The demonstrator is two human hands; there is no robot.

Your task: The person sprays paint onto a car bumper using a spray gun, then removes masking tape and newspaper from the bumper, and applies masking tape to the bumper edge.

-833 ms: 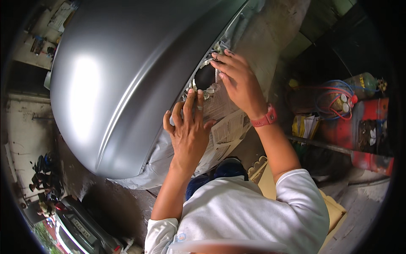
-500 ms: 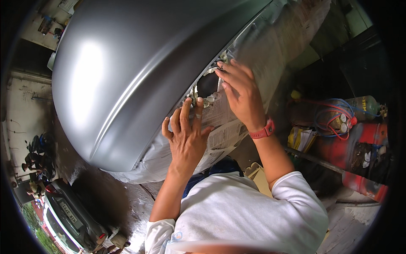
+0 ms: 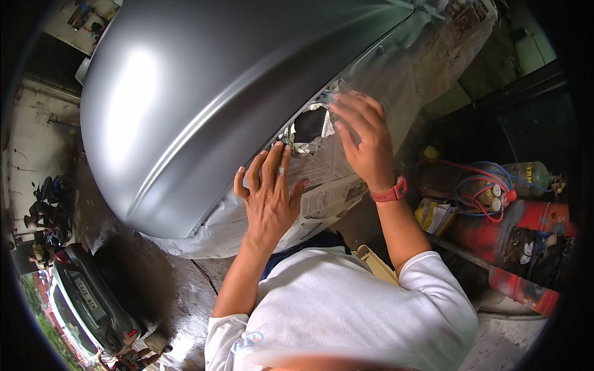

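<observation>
A smooth grey car hood [image 3: 204, 80] slopes down toward me. Newspaper and clear plastic masking [image 3: 328, 164] cover the part below its edge. Beside that edge the paper has a ragged hole [image 3: 309, 125], dark inside, with torn, crumpled rims. My left hand [image 3: 267, 195] lies palm down with fingers extended, the tips at the torn paper left of the hole. On the hole's right side is my right hand [image 3: 364, 133], fingers stretched and thumb apart, tips close to the torn rim. Whether they touch it is hard to tell. A red watch [image 3: 390, 190] is on my right wrist.
At the right stand a green gas cylinder [image 3: 533, 176], coiled red and blue hoses [image 3: 486, 188] and a red drum [image 3: 537, 216]. A dark car [image 3: 102, 297] is parked at lower left, with motorcycles [image 3: 49, 210] by the left wall.
My right hand has shifted rightward, off the hole's rim, and more of the hole shows. My left fingers have drawn a little closer together. The whole view has tilted slightly.
</observation>
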